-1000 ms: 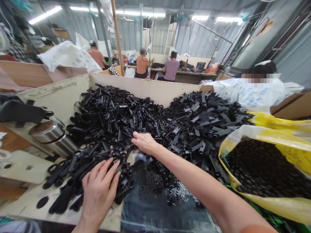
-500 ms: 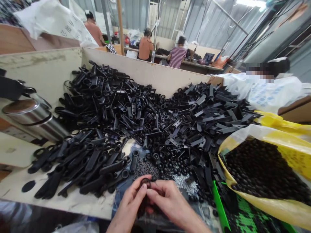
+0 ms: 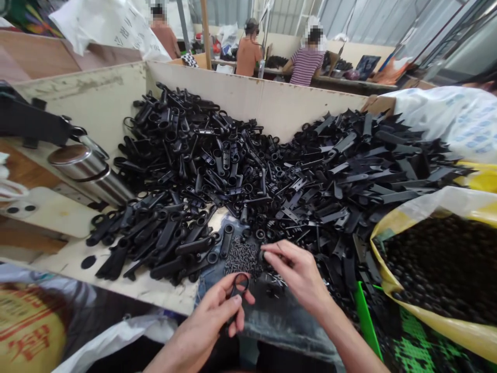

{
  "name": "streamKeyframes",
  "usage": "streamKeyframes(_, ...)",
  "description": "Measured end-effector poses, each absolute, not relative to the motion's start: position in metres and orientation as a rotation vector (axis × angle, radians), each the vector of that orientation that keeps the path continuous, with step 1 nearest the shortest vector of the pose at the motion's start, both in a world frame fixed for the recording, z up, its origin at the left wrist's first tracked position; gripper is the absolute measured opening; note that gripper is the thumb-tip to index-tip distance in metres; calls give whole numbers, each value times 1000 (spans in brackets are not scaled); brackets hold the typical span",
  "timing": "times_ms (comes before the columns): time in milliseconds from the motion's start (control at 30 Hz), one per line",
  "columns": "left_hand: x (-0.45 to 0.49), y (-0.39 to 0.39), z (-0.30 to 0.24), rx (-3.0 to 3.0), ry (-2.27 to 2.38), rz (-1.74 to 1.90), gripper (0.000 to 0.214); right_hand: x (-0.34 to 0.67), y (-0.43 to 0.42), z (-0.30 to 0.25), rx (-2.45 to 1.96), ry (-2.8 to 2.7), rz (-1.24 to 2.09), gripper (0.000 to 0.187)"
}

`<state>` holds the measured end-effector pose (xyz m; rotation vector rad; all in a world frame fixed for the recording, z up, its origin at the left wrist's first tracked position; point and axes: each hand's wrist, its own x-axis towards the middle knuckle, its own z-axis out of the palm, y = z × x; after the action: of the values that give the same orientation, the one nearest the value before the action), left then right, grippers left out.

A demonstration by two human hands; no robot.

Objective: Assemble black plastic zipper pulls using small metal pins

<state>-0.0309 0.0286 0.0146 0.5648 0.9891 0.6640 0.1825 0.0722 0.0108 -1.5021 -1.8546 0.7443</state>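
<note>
My left hand [image 3: 217, 311] is closed around a black plastic handle-like part with a ring at its end [image 3: 241, 282]; the ring stands up above the thumb and fingers, and the rest is mostly covered by the hand. My right hand [image 3: 297, 269] reaches over the small parts with thumb and forefinger pinched together. Something dark and small shows at its fingertips, too indistinct to name. Beside those fingertips lies a heap of small dark screws [image 3: 241, 256]. Thin silvery pins [image 3: 278, 280] lie partly under the right hand.
A large pile of black plastic parts [image 3: 217, 160] fills the walled table. Finished-looking handles [image 3: 163, 243] lie at left near a steel flask [image 3: 91, 173]. At right are a yellow bag of black beads [image 3: 438, 264] and a green crate [image 3: 367, 316]. Several people work behind.
My hands were together at the ringed part; now they are apart. The right hand has moved forward to the small parts, while the left keeps the ringed part. The view has shifted.
</note>
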Motion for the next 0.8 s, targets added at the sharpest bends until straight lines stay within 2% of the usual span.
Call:
streamKeyframes(67, -29, 25, 16, 602, 997, 620, 51, 179, 48, 14, -1315, -1775, 946, 22)
streamKeyframes(133, -26, 22, 17, 672, 1003, 579, 48, 175, 29, 13, -1226, -1789, 994, 23)
streamKeyframes(433, -26, 17, 36, 826, 953, 376, 37, 180, 6, 7, -1154, -1914, 850, 20)
streamKeyframes(800, -30, 0, 24, 888, 951, 256, 29, 180, -9, 18, -1098, -2189, 715, 26)
